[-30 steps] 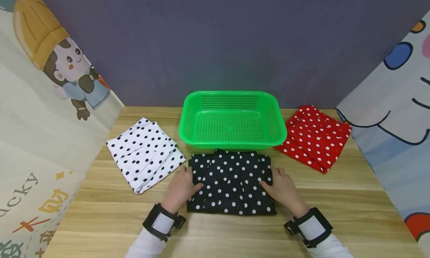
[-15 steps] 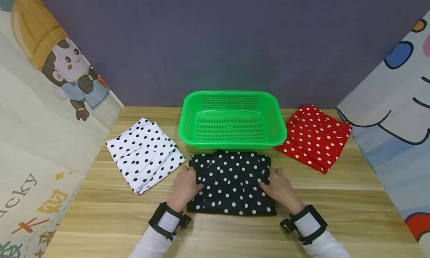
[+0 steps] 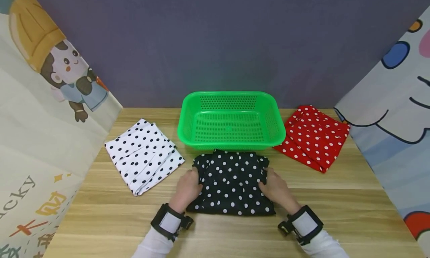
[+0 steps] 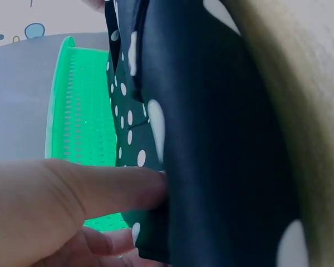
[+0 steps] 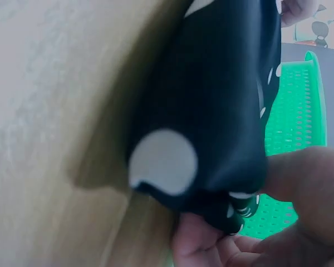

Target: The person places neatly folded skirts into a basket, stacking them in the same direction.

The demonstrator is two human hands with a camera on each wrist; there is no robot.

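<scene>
Black cloth with white dots [image 3: 231, 183], folded into a broad packet, lies at the middle of the tabletop [image 3: 231, 237], straight in front of the green basket [image 3: 231, 143]. We see the left hand [image 3: 186, 189] clamped on its left side edge and the right hand [image 3: 278, 190] clamped on its right; in the right wrist view the thumb sits on one face of the fabric and the fingers curl round the other. The side edges bend inward at both grips, and the near corners splay out a little wider than the far ones. We cannot tell whether the packet is raised off the wood.

Its far edge comes right up to the basket's front rim, so we have hardly any room there, and whether the two touch we cannot say. Toward us, wood shows in a wide stretch between the forearms. On the left, the white dotted cloth [image 3: 144, 157] points a corner close to the left hand, with a narrow gap between. On the right we find more space: the red dotted cloth [image 3: 315, 138] sits farther back, its left edge beside the basket's right rim.
</scene>
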